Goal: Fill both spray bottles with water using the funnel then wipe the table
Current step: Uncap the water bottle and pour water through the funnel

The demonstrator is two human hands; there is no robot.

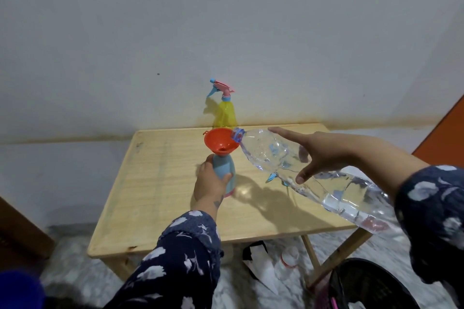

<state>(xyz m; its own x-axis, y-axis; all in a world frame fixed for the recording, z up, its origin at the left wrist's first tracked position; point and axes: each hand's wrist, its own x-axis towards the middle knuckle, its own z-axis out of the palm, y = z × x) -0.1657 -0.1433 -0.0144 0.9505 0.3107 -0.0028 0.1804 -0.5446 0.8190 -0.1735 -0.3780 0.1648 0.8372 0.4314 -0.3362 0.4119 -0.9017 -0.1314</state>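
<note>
Blue spray bottle (224, 169) stands upright near mid-table on the wooden table (160, 183), head off, orange funnel (221, 144) seated in its neck. Left hand (209, 180) grips the bottle body, thumb curled round the front, fingers behind. Large clear water bottle (276, 155) is tilted, mouth with blue neck ring just over the funnel's right rim. Right hand (319, 155) rests on top of it with fingers spread fairly straight, thumb down the near side; the bottle's base end runs back under the right sleeve, so how its weight is carried is unclear.

Step in hand, judged: pouring into the blue bottle. To do it well: keep the mouth inside the funnel rim, tilt slowly so the funnel does not back up, hold the spray bottle firm so the top-heavy funnel does not tip, and stop before the neck floods.

Yellow spray bottle (225, 115) stands at the far edge by the wall, sprayer head on; not yet opened for filling.

Hard to make out: no visible stream and no level inside the opaque blue bottle. A small blue piece (272, 177) on the table behind the clear bottle is probably the removed sprayer head, distorted. No cloth visible. Items on the floor under the table are blurred.
</note>
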